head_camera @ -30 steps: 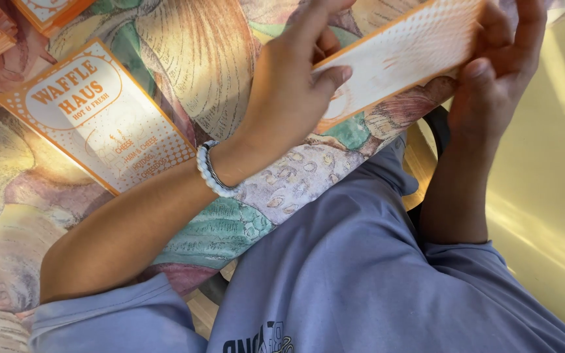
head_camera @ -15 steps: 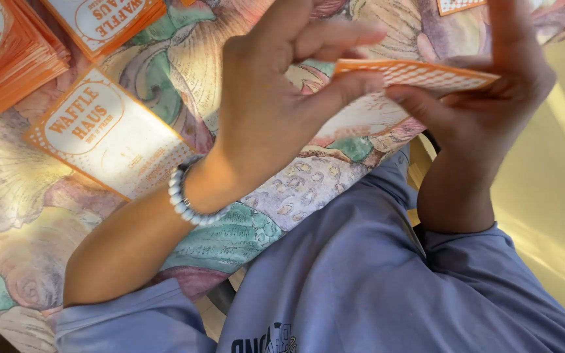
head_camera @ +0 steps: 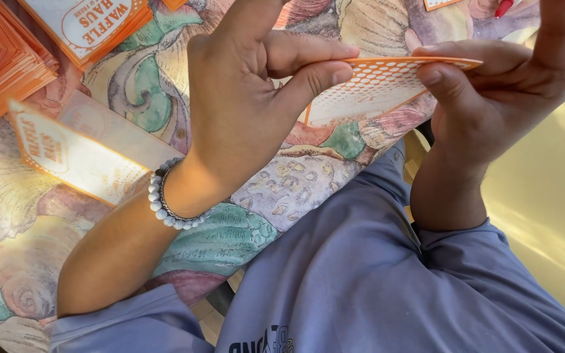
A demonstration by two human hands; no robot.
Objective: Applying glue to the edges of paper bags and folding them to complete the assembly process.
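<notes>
An orange-edged card [head_camera: 374,88] with a dotted pattern is pinched edge-on btw both hands, above a shell-print tablecloth [head_camera: 276,189]. The left hand [head_camera: 243,104], wearing a white bead bracelet [head_camera: 165,202], is closed on the card's 9 o'clock end w/ thumb and forefinger; the right hand [head_camera: 498,98] is closed on its 3 o'clock end. Step judged: a fold being creased. Even pressure along the crease seems needed. A folded card [head_camera: 73,153] stands at 9 o'clock; orange card stacks [head_camera: 8,72] at 10.

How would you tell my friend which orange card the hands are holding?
Start at the seashell-patterned tablecloth. Above it, the left hand and right hand pinch one card. Unlike the stacked cards, it is lifted, nearly edge-on, showing white dots.
</notes>
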